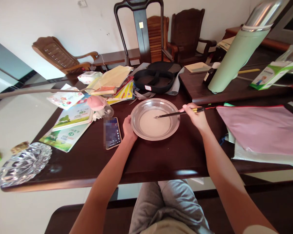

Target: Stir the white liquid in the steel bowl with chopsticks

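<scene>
Metal likely makes the bowl point(151, 135) light and stiff, best held where the left grip point(129, 130) clasps its rim point(134, 126), while the right grip point(194, 116) pinches chopsticks point(169, 114).

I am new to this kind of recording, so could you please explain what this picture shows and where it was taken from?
There is no machine here: a camera worn on a person's head looks forward and down, so you see their own bare arms and lap. The left hand holds the near left edge of a metal bowl with something pale inside. The right hand holds dark chopsticks, their tips over the bowl. The bowl rests on a dark table. Left of it lie a phone, books and a glass dish; to the right are a pink pouch and a green flask.
</scene>
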Tool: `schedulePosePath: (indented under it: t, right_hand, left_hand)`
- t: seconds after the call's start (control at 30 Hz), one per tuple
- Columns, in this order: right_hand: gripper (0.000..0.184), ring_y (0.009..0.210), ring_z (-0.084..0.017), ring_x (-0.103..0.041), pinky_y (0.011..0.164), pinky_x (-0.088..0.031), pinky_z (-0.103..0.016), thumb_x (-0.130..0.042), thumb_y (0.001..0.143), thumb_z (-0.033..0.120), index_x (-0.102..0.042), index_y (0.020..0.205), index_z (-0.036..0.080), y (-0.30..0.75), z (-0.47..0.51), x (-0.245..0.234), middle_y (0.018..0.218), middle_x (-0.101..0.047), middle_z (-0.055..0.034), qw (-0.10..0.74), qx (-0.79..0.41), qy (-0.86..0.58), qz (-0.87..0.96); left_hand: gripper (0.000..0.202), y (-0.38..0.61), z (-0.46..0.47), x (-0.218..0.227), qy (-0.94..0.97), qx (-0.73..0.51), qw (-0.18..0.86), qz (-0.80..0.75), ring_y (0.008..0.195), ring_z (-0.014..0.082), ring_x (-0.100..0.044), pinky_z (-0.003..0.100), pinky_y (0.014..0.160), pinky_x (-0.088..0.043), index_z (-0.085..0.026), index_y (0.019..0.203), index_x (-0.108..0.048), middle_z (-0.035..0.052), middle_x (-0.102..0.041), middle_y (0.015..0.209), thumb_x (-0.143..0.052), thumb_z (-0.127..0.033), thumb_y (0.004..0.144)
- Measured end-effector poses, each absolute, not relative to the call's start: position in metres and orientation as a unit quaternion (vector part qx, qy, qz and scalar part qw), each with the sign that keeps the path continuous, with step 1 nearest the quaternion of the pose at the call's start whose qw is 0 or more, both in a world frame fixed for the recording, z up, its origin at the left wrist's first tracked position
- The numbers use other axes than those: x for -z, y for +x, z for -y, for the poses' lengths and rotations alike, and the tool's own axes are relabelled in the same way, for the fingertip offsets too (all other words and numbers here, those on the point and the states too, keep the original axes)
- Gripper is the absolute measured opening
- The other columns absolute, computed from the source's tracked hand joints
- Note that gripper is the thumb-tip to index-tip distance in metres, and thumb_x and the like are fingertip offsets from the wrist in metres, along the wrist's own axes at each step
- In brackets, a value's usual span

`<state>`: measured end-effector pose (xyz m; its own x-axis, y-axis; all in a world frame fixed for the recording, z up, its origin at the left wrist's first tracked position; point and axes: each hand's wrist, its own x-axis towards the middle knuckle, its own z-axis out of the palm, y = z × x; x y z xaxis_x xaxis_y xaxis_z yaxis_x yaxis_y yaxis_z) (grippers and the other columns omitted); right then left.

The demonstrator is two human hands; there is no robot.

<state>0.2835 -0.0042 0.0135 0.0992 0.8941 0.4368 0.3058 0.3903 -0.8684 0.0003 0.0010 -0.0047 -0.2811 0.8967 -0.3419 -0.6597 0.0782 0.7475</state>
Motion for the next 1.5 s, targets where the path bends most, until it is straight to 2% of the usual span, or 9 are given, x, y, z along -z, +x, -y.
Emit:
schedulePosePath:
  t: [0.13,0.33,0.57,0.8,0.9,1.03,1.27,1.37,1.5]
  right_hand:
    - [0.055,0.071,-0.023,-0.07,0.084,-0.055,-0.04,-0.063,0.084,0.075,-0.071,0.059,0.026,0.287,0.006,-0.017,0.065,-0.072,-0.0029,0.571,-0.314,-0.478,0.588]
    - [0.049,0.084,-0.024,-0.071,0.084,-0.055,-0.039,-0.066,0.083,0.073,-0.077,0.071,0.026,0.274,0.007,-0.015,0.08,-0.078,-0.0043,0.508,-0.321,-0.446,0.663]
    - [0.053,0.068,-0.022,-0.069,0.083,-0.056,-0.041,-0.065,0.086,0.07,-0.07,0.059,0.026,0.291,0.004,-0.015,0.063,-0.071,-0.0024,0.594,-0.302,-0.478,0.573]
    - [0.049,0.084,-0.024,-0.072,0.084,-0.055,-0.038,-0.067,0.084,0.071,-0.078,0.072,0.025,0.275,0.007,-0.014,0.08,-0.078,-0.0047,0.509,-0.326,-0.442,0.663]
    - [0.047,0.081,-0.023,-0.07,0.084,-0.054,-0.038,-0.067,0.084,0.07,-0.078,0.073,0.026,0.282,0.005,-0.015,0.077,-0.077,-0.0039,0.541,-0.285,-0.47,0.637]
    - [0.054,0.071,-0.022,-0.069,0.083,-0.054,-0.039,-0.064,0.084,0.073,-0.071,0.06,0.026,0.291,0.005,-0.017,0.065,-0.072,-0.0031,0.58,-0.304,-0.482,0.582]
    - [0.051,0.081,-0.023,-0.071,0.082,-0.054,-0.037,-0.066,0.083,0.073,-0.078,0.071,0.025,0.277,0.007,-0.015,0.08,-0.078,-0.0053,0.507,-0.327,-0.448,0.66]
    - [0.049,0.081,-0.023,-0.07,0.083,-0.053,-0.038,-0.067,0.083,0.072,-0.079,0.073,0.026,0.282,0.006,-0.015,0.077,-0.076,-0.0042,0.538,-0.285,-0.472,0.638]
    - [0.054,0.073,-0.022,-0.07,0.083,-0.054,-0.039,-0.065,0.083,0.074,-0.072,0.061,0.025,0.291,0.006,-0.018,0.066,-0.072,-0.003,0.577,-0.301,-0.483,0.586]
  left_hand:
    - [0.02,0.0,-0.001,0.004,0.126,-0.665,0.583,-0.449,0.076,0.0226,-0.069,0.032,0.076,-0.053,-0.018,0.069,-0.064,0.0024,-0.067,0.066,-0.061,-0.033,0.083]
    - [0.024,0.002,0.001,-0.001,0.125,-0.663,0.583,-0.452,0.07,0.0207,-0.066,0.031,0.074,-0.053,-0.018,0.068,-0.065,0.0027,-0.067,0.065,-0.056,-0.03,0.086]
    - [0.024,0.002,0.0,0.0,0.118,-0.664,0.582,-0.454,0.071,0.0207,-0.066,0.033,0.076,-0.054,-0.018,0.069,-0.065,0.0025,-0.067,0.065,-0.054,-0.029,0.087]
    - [0.021,0.0,0.0,0.002,0.13,-0.658,0.592,-0.447,0.07,0.0209,-0.066,0.032,0.075,-0.053,-0.018,0.071,-0.065,0.0018,-0.068,0.067,-0.063,-0.035,0.082]
    - [0.021,0.0,0.0,0.003,0.132,-0.658,0.59,-0.449,0.071,0.0214,-0.067,0.032,0.076,-0.053,-0.017,0.072,-0.067,0.0028,-0.069,0.068,-0.062,-0.034,0.082]
    - [0.023,0.0,-0.001,0.004,0.129,-0.661,0.587,-0.45,0.069,0.02,-0.066,0.03,0.072,-0.053,-0.017,0.069,-0.066,0.0024,-0.068,0.066,-0.061,-0.034,0.084]
    - [0.021,0.0,-0.001,0.004,0.134,-0.663,0.588,-0.444,0.068,0.0202,-0.066,0.031,0.072,-0.053,-0.018,0.069,-0.066,0.0024,-0.069,0.067,-0.063,-0.034,0.081]
    - [0.021,0.0,-0.001,0.004,0.138,-0.661,0.589,-0.444,0.072,0.0219,-0.068,0.032,0.074,-0.054,-0.018,0.069,-0.066,0.0023,-0.068,0.065,-0.062,-0.033,0.082]
    - [0.024,0.0,-0.001,0.003,0.131,-0.659,0.587,-0.453,0.073,0.022,-0.068,0.034,0.077,-0.055,-0.017,0.07,-0.067,0.0033,-0.068,0.065,-0.056,-0.032,0.085]
